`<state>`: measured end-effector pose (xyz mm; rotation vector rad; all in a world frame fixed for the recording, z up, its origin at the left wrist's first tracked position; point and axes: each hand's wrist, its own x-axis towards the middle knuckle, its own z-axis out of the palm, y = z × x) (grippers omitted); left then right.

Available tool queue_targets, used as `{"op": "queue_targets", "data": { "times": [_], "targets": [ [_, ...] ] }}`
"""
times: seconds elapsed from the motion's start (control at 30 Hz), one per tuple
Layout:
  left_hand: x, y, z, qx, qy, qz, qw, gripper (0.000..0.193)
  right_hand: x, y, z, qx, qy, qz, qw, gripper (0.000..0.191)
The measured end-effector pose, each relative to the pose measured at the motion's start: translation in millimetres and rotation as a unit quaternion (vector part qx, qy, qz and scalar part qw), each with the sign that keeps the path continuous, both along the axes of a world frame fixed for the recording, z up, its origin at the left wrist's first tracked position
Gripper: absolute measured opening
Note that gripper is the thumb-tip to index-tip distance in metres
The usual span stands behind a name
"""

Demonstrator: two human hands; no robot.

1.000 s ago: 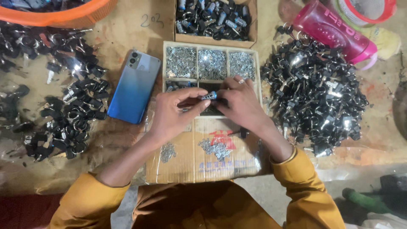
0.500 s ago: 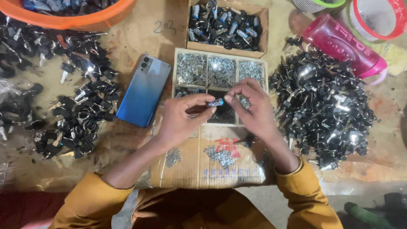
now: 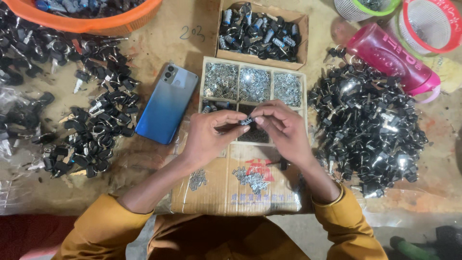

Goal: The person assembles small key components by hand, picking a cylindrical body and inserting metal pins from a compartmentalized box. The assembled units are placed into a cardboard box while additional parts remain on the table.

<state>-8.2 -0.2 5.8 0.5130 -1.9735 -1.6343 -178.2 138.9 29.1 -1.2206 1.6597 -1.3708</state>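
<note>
My left hand [image 3: 209,137] and my right hand [image 3: 281,127] meet over a divided cardboard tray [image 3: 304,91], both pinching one small dark cylindrical lock part [image 3: 247,121] between fingertips. The tray's back compartments hold several small silver metal pieces [image 3: 254,83]. Under my wrists lies a flat cardboard box [image 3: 231,197] with loose silver pieces [image 3: 250,177] scattered on it. Both sleeves are mustard yellow.
A blue phone [image 3: 166,103] lies left of the tray. Heaps of black keys and lock parts sit at the left [image 3: 96,120] and right [image 3: 368,127]. A cardboard box of lock cylinders [image 3: 262,31], an orange basin [image 3: 91,19], a pink bottle [image 3: 392,60] and mesh baskets [image 3: 428,24] line the back.
The view has shifted, so everything sits slightly lower in frame. My hands stay together over the tray, still working the same small part between the fingertips.
</note>
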Motion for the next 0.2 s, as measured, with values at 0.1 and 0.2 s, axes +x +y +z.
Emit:
{"op": "queue_targets", "data": {
  "times": [0.1, 0.2],
  "targets": [
    [0.2, 0.5, 0.8, 0.01, -0.008, -0.002, 1.0, 0.027, 2.6, 0.3, -2.5, 0.0, -0.004, -0.008, 1.0, 0.019],
    [1.0, 0.9, 3.5, 0.028, -0.027, -0.001, 0.999, 0.028, 3.2, -0.1, -7.6, -0.01, -0.004, 0.0, 1.0, 0.018]
  ]
}}
